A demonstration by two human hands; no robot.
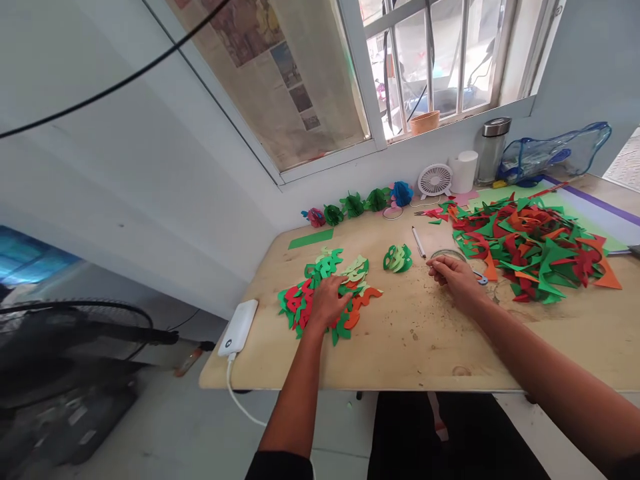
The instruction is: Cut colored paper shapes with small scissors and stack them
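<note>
My left hand (pixel 330 300) lies over a pile of cut paper shapes (pixel 299 303) in red, green and orange, its fingers stretched out and apart. The fingertips touch the upper part of the pile. To the right of the pile sits a small stack of green cut-outs (pixel 397 258), dark and light. My right hand (pixel 453 277) is closed in a pinch just above the table; whatever its fingers hold is too small or hidden. Behind it shows part of a round rim (pixel 449 253), and a blue-grey loop (pixel 481 279) pokes out beside the wrist. A white pen (pixel 419 242) lies beyond the hand.
A large heap of red, green and orange paper scraps (pixel 535 247) covers the right side. Folded paper ornaments (pixel 354 205), a small white fan (pixel 435 181) and a bottle (pixel 493 152) line the wall. A white power bank (pixel 239 327) with a cable sits at the left edge.
</note>
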